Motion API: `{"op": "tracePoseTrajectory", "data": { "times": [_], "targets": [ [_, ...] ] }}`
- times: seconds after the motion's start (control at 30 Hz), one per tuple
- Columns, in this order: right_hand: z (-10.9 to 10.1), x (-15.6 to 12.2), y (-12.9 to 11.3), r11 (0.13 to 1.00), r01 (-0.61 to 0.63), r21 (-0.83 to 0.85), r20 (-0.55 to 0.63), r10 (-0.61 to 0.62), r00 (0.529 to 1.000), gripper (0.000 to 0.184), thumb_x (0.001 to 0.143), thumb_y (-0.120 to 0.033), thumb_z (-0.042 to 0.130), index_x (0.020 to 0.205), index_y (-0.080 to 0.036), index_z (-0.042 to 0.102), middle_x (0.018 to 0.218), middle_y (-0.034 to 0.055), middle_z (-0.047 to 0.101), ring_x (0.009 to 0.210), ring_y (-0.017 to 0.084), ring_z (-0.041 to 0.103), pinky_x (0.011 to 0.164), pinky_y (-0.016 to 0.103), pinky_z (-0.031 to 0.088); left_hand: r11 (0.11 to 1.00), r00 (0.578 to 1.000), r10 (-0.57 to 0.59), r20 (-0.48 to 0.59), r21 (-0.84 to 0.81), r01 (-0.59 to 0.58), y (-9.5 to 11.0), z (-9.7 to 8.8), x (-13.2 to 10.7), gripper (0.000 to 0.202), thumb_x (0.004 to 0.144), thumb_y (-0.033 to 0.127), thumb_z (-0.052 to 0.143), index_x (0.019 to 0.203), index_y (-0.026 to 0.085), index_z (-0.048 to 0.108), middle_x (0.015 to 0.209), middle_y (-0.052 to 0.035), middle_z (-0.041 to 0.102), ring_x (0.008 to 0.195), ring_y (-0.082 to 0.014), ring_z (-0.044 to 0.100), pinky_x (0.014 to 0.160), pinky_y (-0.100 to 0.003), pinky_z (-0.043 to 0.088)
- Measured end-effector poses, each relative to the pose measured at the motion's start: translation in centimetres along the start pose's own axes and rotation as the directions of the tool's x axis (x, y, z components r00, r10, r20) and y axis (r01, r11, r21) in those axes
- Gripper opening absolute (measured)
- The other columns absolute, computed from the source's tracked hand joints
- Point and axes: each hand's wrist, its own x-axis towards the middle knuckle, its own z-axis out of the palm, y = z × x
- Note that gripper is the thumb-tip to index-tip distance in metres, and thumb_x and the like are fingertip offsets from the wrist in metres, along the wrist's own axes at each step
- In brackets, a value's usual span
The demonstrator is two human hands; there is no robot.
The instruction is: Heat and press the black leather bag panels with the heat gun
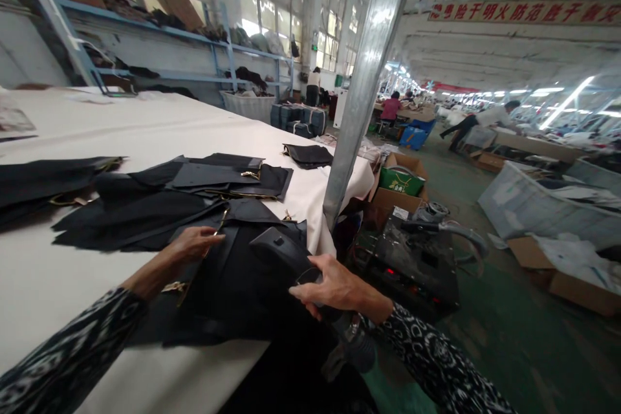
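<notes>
My left hand (194,244), pinched narrow, closes on a gold zipper (218,223) running along a black garment panel (228,297) at the edge of the white-covered desk (58,284). My right hand (334,288), fingers spread, lies across a stiff black pad (276,251); whether it grips, I cannot tell. More black panels (218,174) with gold trim lie piled just beyond on the desk. A steel post (369,77) rises beside it, over a machine with red lights (412,265) and cardboard boxes (398,184). A co-worker in red (391,108) sits farther down the factory floor.
</notes>
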Motion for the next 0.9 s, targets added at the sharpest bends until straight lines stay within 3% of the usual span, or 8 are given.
{"op": "tracePoseTrajectory", "data": {
  "times": [0.13, 0.23, 0.43, 0.6, 0.77, 0.9],
  "targets": [
    [0.0, 0.8, 0.1, 1.000, 0.007, 0.005, -0.005, -0.007, 1.000, 0.031, 0.084, -0.040, 0.072, 0.088, -0.014, 0.055, 0.058, -0.0030, 0.061, 0.047, 0.008, 0.055, 0.046, 0.018, 0.043, 0.980, 0.993, -0.075, 0.092, -0.175, 0.090, -0.3, 2.1, -0.2, 0.042, 0.048, 0.024, 0.089, 0.079, 0.012, 0.064, 0.065, -0.0085, 0.072, 0.055, -0.0215, 0.066, 0.054, -0.031, 0.055],
    [-0.1, 1.8, 0.0, 1.000, -0.009, 0.019, -0.006, 0.009, 1.000, 0.031, 0.083, -0.041, 0.072, 0.087, -0.015, 0.055, 0.057, -0.0033, 0.061, 0.046, 0.008, 0.055, 0.045, 0.018, 0.042, 0.954, 0.992, -0.059, 0.110, -0.288, 0.088, -0.7, 2.8, -1.2, 0.055, 0.048, 0.021, 0.091, 0.095, 0.015, 0.064, 0.080, -0.0082, 0.076, 0.068, -0.0219, 0.072, 0.065, -0.032, 0.060],
    [0.3, 3.3, -0.7, 0.997, 0.044, 0.065, 0.035, -0.046, 0.998, 0.030, 0.082, -0.038, 0.073, 0.078, -0.015, 0.055, 0.055, -0.0041, 0.059, 0.046, 0.007, 0.054, 0.046, 0.017, 0.043, 0.883, 0.979, -0.069, 0.194, -0.445, 0.151, -1.2, 4.0, -2.9, 0.068, 0.041, 0.022, 0.097, 0.102, 0.017, 0.067, 0.089, -0.0087, 0.078, 0.070, -0.0241, 0.074, 0.064, -0.032, 0.062],
    [0.4, 3.7, -1.3, 0.991, 0.038, 0.132, -0.001, -0.038, 0.999, 0.035, 0.078, -0.042, 0.077, 0.077, -0.015, 0.054, 0.054, -0.0041, 0.058, 0.045, 0.008, 0.054, 0.044, 0.018, 0.044, 0.881, 0.980, -0.057, 0.190, -0.453, 0.139, -1.9, 4.7, -3.6, 0.066, 0.041, 0.027, 0.098, 0.100, 0.018, 0.069, 0.088, -0.0076, 0.078, 0.068, -0.0227, 0.074, 0.061, -0.029, 0.061],
    [-1.9, 2.5, -2.6, 0.978, 0.131, 0.165, -0.154, -0.105, 0.982, 0.034, 0.077, -0.040, 0.077, 0.079, -0.015, 0.055, 0.059, -0.0039, 0.059, 0.044, 0.008, 0.054, 0.043, 0.019, 0.045, 0.909, 0.972, -0.066, 0.225, -0.389, 0.152, -2.5, 4.6, -3.9, 0.062, 0.046, 0.031, 0.097, 0.100, 0.018, 0.070, 0.087, -0.0065, 0.078, 0.068, -0.0233, 0.073, 0.063, -0.033, 0.061],
    [-3.8, 0.8, -3.3, 0.982, 0.118, 0.144, -0.099, -0.105, 0.990, 0.030, 0.081, -0.038, 0.073, 0.078, -0.013, 0.057, 0.063, -0.0021, 0.060, 0.045, 0.008, 0.055, 0.043, 0.020, 0.046, 0.935, 0.968, -0.043, 0.249, -0.331, 0.127, -1.7, 4.1, -4.4, 0.055, 0.048, 0.033, 0.095, 0.095, 0.018, 0.071, 0.082, -0.0045, 0.078, 0.067, -0.0224, 0.072, 0.063, -0.032, 0.060]
  ]
}}
